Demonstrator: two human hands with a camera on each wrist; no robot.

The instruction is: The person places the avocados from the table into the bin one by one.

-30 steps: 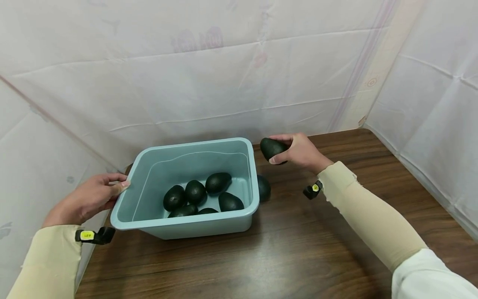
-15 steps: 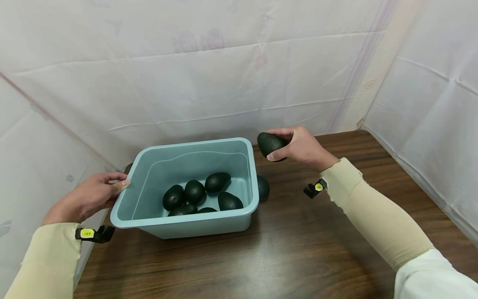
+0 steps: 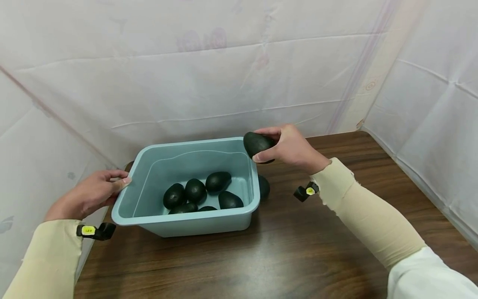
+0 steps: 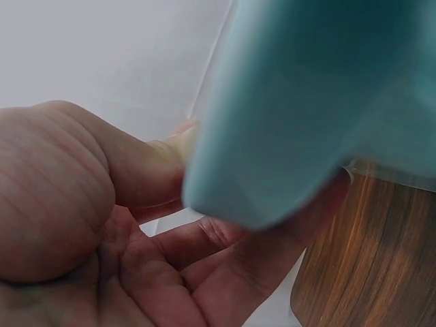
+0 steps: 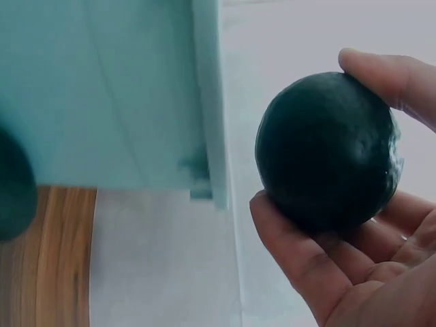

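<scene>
Holding a dark green, rough-skinned avocado [image 3: 257,144] between thumb and curled fingers, the right hand [image 3: 289,148] hovered above the far right corner of the pale blue rectangular plastic tub [image 3: 188,226]. In the right wrist view the same avocado [image 5: 325,161] sat in the fingers' [image 5: 385,75] grasp, just right of the tub's outer corner [image 5: 210,109] and clear of it. The left hand [image 3: 87,195] gripped the tub's left rim, thumb on top of the lip; the left wrist view showed its fingers [image 4: 225,262] curled under the blue edge [image 4: 272,143].

Inside the tub lay a cluster of dark avocados [image 3: 196,192], touching one another near the middle and near wall of the tub floor. One more dark avocado [image 3: 263,186] rested on the brown wood-grain table [image 3: 284,257], just right of the tub's right wall and partly hidden by it. Each wrist carried a small black camera clip with a yellow tag, the left one [image 3: 95,231] near the tub's near left corner, the right one [image 3: 303,192] above the table. White creased sheeting [image 3: 209,70] closed off the far and side edges of the table.
</scene>
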